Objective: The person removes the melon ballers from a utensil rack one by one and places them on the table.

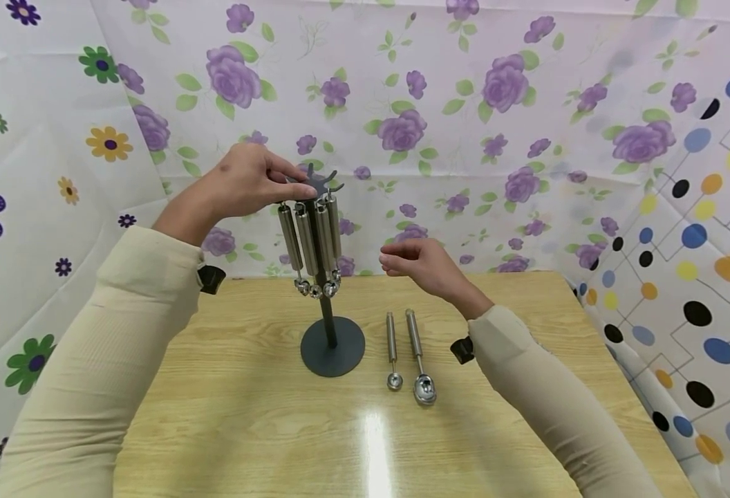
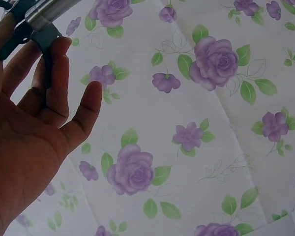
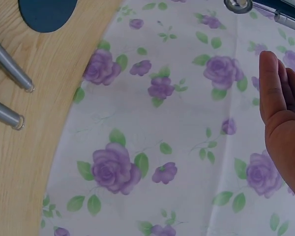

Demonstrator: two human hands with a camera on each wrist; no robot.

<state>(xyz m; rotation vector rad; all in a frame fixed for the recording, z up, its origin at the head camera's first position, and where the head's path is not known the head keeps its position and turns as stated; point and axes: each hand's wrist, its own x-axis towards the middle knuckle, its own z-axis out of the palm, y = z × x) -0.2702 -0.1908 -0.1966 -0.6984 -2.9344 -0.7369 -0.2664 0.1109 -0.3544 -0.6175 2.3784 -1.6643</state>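
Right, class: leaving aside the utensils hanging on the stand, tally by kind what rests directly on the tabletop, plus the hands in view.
Dark grey stand with a round base: 1
Silver metal scoops with cylindrical handles, smaller scoop and larger scoop: 2
Bare hands, left hand and right hand: 2
Total: 5

free air parts right hand (image 1: 424, 268) and hanging utensils (image 1: 306, 238); left hand (image 1: 249, 180) obstructs part of the top of the stand (image 1: 328, 321); two scoops (image 1: 415, 335) lie below right hand.
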